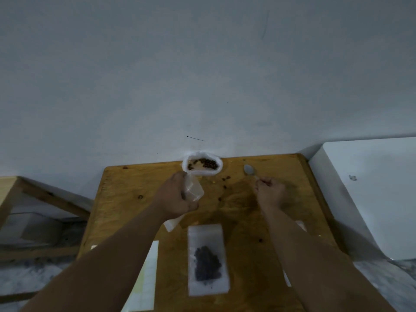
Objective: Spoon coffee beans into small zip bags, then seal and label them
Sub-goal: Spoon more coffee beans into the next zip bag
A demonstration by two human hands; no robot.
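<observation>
Your left hand [177, 194] grips a clear bag [194, 189]; your right hand [270, 190] pinches the spoon [249, 170], handle mostly hidden. Wooden table [126, 199] against white wall [202, 75].

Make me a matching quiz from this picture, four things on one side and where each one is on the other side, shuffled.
Things:
1. spoon
2. empty zip bag
3. filled zip bag
4. bean sack

Places:
A. flat on the table, nearest the person
B. held in the left hand
C. open at the table's far edge
D. held in the right hand

Pairs: 1-D, 2-B, 3-A, 4-C
</observation>
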